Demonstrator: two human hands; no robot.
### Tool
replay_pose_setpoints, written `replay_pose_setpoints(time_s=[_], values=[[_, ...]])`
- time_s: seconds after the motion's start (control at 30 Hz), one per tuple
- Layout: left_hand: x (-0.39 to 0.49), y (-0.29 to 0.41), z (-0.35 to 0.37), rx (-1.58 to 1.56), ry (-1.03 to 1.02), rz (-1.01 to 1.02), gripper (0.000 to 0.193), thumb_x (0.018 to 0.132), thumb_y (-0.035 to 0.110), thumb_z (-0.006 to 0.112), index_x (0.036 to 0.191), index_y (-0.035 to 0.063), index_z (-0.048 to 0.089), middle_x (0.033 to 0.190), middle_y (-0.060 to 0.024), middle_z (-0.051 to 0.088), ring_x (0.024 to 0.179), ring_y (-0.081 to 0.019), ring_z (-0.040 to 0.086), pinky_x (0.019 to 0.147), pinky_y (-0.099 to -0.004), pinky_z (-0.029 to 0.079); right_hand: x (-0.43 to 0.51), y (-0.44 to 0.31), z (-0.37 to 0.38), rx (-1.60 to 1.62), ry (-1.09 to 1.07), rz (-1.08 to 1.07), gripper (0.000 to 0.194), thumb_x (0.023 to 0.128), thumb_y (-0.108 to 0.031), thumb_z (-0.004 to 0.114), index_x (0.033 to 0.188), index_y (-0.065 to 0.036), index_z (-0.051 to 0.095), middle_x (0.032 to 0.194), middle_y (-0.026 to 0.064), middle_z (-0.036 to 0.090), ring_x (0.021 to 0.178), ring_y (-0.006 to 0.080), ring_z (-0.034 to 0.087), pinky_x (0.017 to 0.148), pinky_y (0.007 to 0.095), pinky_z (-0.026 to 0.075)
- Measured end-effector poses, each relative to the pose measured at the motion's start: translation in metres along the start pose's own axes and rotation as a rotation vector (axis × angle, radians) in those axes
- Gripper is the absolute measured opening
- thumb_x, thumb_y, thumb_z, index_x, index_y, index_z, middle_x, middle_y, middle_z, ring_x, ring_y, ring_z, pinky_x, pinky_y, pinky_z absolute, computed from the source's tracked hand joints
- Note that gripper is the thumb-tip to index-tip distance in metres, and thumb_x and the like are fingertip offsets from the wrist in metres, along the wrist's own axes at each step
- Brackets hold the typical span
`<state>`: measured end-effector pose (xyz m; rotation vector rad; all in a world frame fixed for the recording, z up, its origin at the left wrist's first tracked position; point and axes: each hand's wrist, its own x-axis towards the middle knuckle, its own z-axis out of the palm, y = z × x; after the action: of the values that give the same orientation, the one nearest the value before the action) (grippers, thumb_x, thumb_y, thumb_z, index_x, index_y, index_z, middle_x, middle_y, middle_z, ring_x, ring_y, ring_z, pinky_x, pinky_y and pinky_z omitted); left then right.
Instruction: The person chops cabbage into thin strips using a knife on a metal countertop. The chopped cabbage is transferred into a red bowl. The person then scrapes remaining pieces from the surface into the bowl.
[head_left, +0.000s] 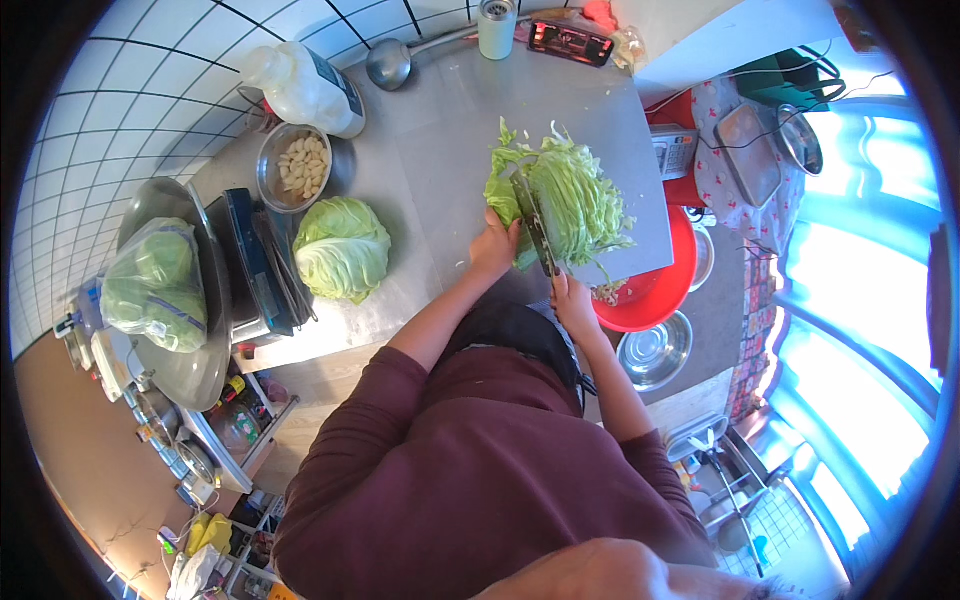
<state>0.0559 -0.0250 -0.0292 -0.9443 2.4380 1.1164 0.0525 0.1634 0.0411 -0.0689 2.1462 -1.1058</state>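
My right hand (576, 304) grips the handle of a kitchen knife (532, 217), its blade pointing away from me along the cut face of the cabbage. My left hand (495, 244) holds the uncut cabbage piece (501, 199) on the blade's left side, fingertips close to the knife. On the right of the blade, a heap of finely sliced cabbage (581, 199) stands on the stainless steel worktop (442, 150), with loose shreds around it. A whole cabbage head (343, 249) sits farther left on the same surface.
Below the worktop's right edge is a red basin (660, 289) with cabbage shreds (607, 291) inside; a metal bowl (656, 349) is nearby. Left stand a bowl of peeled garlic (304, 166), a white jug (307, 90) and bagged vegetables (157, 289). A ladle (390, 64) and phone (571, 43) lie at the back.
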Motion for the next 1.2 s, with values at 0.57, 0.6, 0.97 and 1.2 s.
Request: replay_pose_setpoints(time_s=[0.57,0.6,0.97,1.2], values=[[0.017,-0.029,-0.055,-0.122,-0.045,0.665,0.054,0.071,0.018,0.079,0.12,0.0085,0.058,0.129,-0.014,0.053,0.112,-0.0364,0.056,0.093,-0.0407,0.049,0.0,0.003,0.013,-0.041,0.045,0.01,0.052,0.101,-0.041,0.039,0.079,0.003,0.056,0.061,0.0133,0.053,0.055,0.0249,0.054,0.055,0.0387,0.044],[0.019,-0.03,-0.054,-0.127,-0.036,0.681,0.053,0.071,0.017,0.079,0.119,0.0085,0.059,0.128,-0.0137,0.053,0.112,-0.0354,0.056,0.092,-0.0398,0.05,0.005,0.011,0.019,-0.051,0.048,0.001,0.051,0.1,-0.04,0.04,0.08,0.004,0.056,0.061,0.0144,0.054,0.055,0.0265,0.054,0.056,0.0397,0.044],[0.016,-0.029,-0.054,-0.072,-0.012,0.668,0.052,0.071,0.017,0.08,0.118,0.0086,0.059,0.128,-0.013,0.053,0.115,-0.0335,0.055,0.093,-0.0394,0.05,0.019,0.012,0.027,0.066,0.092,0.026,0.047,0.1,-0.038,0.045,0.084,0.004,0.06,0.064,0.0153,0.06,0.059,0.0286,0.061,0.058,0.0397,0.047],[0.016,-0.026,-0.052,-0.08,0.009,0.692,0.054,0.07,0.015,0.08,0.118,0.008,0.058,0.128,-0.0133,0.052,0.113,-0.0341,0.055,0.093,-0.0402,0.05,-0.011,-0.016,0.01,-0.053,0.068,-0.002,0.052,0.102,-0.043,0.038,0.077,0.0,0.054,0.058,0.0065,0.05,0.05,0.0161,0.049,0.049,0.032,0.041]])
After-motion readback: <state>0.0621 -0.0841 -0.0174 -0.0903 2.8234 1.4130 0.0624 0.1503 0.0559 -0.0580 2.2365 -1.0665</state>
